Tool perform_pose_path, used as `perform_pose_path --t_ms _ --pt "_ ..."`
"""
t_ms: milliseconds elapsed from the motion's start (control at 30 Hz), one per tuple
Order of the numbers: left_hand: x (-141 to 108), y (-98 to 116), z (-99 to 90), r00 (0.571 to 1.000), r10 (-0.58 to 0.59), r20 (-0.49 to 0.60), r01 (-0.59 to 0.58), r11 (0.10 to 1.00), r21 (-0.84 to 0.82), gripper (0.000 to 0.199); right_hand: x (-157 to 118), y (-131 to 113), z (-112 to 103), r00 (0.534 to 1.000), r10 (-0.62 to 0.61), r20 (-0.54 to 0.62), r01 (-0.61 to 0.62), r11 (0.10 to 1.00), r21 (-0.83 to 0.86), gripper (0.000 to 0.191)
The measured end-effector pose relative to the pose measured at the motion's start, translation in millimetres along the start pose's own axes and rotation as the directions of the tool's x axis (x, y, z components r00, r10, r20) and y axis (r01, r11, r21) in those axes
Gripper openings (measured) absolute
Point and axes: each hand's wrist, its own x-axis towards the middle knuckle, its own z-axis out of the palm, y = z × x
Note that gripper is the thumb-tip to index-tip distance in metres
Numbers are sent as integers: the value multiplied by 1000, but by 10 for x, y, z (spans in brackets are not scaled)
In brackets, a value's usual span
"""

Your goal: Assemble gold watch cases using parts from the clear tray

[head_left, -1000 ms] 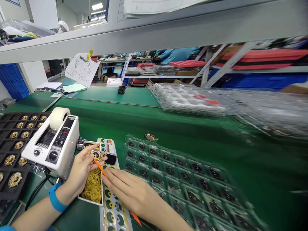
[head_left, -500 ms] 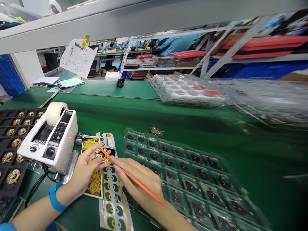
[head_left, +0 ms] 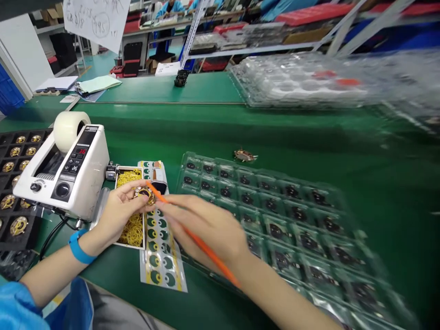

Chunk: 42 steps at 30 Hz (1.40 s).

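My left hand (head_left: 118, 208), a blue band on its wrist, pinches a round gold-and-black part (head_left: 145, 194) between thumb and fingers. In my right hand (head_left: 213, 229) is a thin orange stick (head_left: 206, 250), held like a pen and slanting down to the right. Its tip is at the upper edge of the round part; I cannot tell whether it touches. Below the hands lies a sheet of yellow-and-green round stickers (head_left: 161, 261). A narrow box of yellow ring-like pieces (head_left: 132, 231) is partly hidden by my left hand.
A white tape dispenser (head_left: 92, 160) stands left, beside a black foam tray (head_left: 7, 178) of gold round parts. Right is a clear blister tray (head_left: 254, 172) with black parts. A loose part (head_left: 244, 155) lies behind it. Clear trays (head_left: 292, 82) are stacked at the back.
The view has tilted downward, so the bench sits higher in the picture. The orange stick's tip has shifted from over the round part's face to its upper edge.
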Motion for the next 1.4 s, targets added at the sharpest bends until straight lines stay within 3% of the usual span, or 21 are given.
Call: perform_pose_path --t_ms 67,100,167,233,300,333,400,500,633,700,800,833,900,967,1067,1267,1400 --pt "-6 -1 2 999 -5 37 3 999 33 36 28 4 -88 975 207 -76 -195 971 140 21" --pt "-10 -2 0 999 -14 50 11 998 60 39 43 10 -124 941 321 -103 -294 930 220 20" --pt "-16 -6 -3 998 -29 62 22 993 113 41 70 35 -164 825 552 -123 -462 783 417 18" --pt "-18 -11 -4 997 -17 71 7 990 139 40 88 75 -162 671 739 -57 -560 556 613 15" --pt "-12 -17 -1 996 8 93 -22 988 152 35 93 114 -138 556 831 35 -584 360 727 17" --pt "-7 -20 2 994 17 105 -33 987 160 32 92 127 -126 524 850 60 -588 310 747 20" --pt "5 -26 9 992 29 119 -50 983 174 27 86 135 -109 501 864 61 -608 300 735 29" --pt "22 -37 16 989 58 133 -82 981 176 22 80 101 -105 523 849 74 -651 342 677 41" --pt "19 -63 9 986 108 123 -133 967 219 16 63 19 -93 614 773 161 -653 383 653 43" --pt "5 -76 4 984 142 104 -165 950 265 14 33 -25 -63 688 716 121 -642 521 562 39" --pt "-25 -82 7 970 228 80 -242 916 321 13 -35 -89 25 880 475 -10 -465 864 196 30" --pt "-35 -78 11 960 268 79 -279 898 341 13 -58 -106 64 935 354 -32 -352 934 58 26" --pt "-56 -66 22 932 349 96 -358 848 390 13 -94 -129 144 983 181 -39 -184 977 -106 17" --pt "-76 -60 32 905 404 136 -422 802 423 15 -116 -132 212 983 172 -58 -178 978 -112 12" --pt "-105 -91 33 886 419 200 -464 786 408 24 -133 -110 271 950 299 -90 -298 954 25 9" --pt "-147 -236 4 904 358 234 -426 810 404 39 -149 -74 302 878 469 -91 -451 877 167 12" --pt "-168 -262 6 904 330 273 -426 765 484 40 -113 -54 285 817 576 24 -567 795 217 12"
